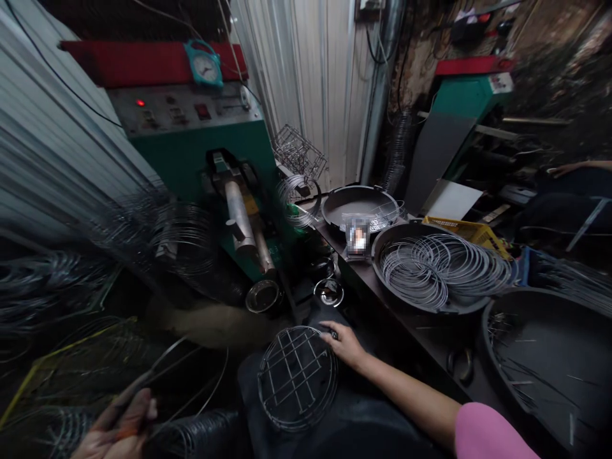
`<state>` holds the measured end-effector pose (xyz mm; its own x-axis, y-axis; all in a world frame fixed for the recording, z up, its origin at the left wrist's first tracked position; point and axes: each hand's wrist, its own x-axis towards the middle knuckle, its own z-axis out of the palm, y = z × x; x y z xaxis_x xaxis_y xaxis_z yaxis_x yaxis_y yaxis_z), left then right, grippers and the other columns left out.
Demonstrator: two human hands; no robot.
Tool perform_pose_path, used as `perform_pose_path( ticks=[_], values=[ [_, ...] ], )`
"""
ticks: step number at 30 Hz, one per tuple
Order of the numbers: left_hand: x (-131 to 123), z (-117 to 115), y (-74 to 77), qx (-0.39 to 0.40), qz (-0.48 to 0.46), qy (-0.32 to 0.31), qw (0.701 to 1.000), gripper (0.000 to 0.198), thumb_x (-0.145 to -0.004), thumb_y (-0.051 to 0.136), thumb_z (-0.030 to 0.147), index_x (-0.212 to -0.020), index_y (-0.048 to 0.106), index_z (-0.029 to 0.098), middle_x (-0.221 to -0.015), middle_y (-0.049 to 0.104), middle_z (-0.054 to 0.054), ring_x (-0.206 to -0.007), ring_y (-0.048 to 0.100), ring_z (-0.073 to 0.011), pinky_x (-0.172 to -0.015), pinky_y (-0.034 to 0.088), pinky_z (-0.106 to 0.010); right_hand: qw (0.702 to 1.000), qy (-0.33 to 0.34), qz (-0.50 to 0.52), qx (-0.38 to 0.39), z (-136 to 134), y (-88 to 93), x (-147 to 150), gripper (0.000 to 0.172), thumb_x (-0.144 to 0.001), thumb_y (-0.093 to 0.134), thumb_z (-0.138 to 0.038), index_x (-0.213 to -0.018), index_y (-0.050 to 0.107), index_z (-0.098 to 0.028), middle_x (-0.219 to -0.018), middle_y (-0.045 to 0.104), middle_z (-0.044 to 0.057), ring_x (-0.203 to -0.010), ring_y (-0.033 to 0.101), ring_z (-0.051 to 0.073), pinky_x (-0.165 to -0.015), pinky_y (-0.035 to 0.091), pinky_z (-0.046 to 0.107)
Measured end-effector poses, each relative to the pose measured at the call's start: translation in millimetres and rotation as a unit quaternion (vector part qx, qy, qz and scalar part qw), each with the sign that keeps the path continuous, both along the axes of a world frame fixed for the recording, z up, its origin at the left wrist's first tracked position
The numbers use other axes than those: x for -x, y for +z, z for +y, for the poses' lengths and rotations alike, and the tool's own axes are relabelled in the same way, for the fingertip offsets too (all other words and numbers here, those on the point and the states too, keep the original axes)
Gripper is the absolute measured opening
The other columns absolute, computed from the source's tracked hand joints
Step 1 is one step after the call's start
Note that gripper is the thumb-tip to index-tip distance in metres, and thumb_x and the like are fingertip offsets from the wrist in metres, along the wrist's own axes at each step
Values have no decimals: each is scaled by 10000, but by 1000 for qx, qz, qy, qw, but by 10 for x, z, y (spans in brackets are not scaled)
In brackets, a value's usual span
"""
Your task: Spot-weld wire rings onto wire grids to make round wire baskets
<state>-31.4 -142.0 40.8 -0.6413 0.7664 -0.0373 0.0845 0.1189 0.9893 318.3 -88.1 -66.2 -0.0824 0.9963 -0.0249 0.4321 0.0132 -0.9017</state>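
Note:
My right hand (345,345) grips the far right rim of a round wire grid (296,377) that lies flat on a dark surface in front of me. My left hand (122,428), at the lower left, is closed on thin curved wire (162,360) that arcs up and to the right; motion smears it. Straight ahead stands a green machine (201,159) with a grey metal arm (243,223) and a red top.
A dark basin (430,303) holds several wire rings, with another basin (540,357) at the right and an empty pan (358,203) behind. Wire coils (182,236) hang left of the machine. Another person's hand (564,169) shows at far right. A yellow crate (471,231) sits behind.

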Motion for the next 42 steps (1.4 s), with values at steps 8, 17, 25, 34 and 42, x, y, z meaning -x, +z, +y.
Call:
perform_pose_path(
  ticks=[8, 17, 25, 34, 42],
  values=[
    [-817, 192, 459, -27, -273, -74, 959, 434, -426, 842, 346, -567, 475, 162, -455, 430, 80, -388, 328, -27, -346, 279, -144, 988, -34, 136, -60, -9, 694, 14, 291, -818, 540, -354, -996, 686, -176, -963, 701, 65, -903, 635, 201, -844, 477, 350],
    [-1303, 141, 171, 82, -319, -261, 908, 410, -554, 791, 395, -780, 545, 157, -496, 451, 85, -357, 255, 11, -377, 195, -143, 975, 90, 60, -195, 114, 1188, -124, 287, -844, 541, -387, -976, 699, -186, -872, 671, 66, -812, 617, 153, -763, 483, 284],
    [-1413, 193, 88, 97, -310, -320, 890, 429, -606, 743, 432, -877, 564, 152, -515, 446, 84, -354, 242, 15, -380, 166, -146, 975, 189, -4, -119, 159, 1286, -84, 335, -858, 468, -440, -955, 693, -212, -907, 695, 45, -836, 633, 170, -796, 482, 309],
    [-1181, 163, 270, 80, -229, -323, 915, 554, -661, 717, 386, -1139, 550, 162, -934, 659, -74, -794, 622, -166, -632, 490, -246, 984, 137, 58, -102, 49, 1322, 17, 246, -842, 482, -367, -928, 638, -197, -848, 656, 17, -792, 592, 151, -761, 468, 278],
    [-1050, -54, -4, 125, -255, -278, 918, 728, -673, 692, 447, -1283, 416, 162, -766, 629, -26, -603, 578, -128, -541, 476, -252, 974, -90, 207, 3, -64, 839, 239, 217, -817, 462, -352, -896, 571, -182, -635, 500, -23, -597, 486, 119, -576, 435, 231]
  ],
)
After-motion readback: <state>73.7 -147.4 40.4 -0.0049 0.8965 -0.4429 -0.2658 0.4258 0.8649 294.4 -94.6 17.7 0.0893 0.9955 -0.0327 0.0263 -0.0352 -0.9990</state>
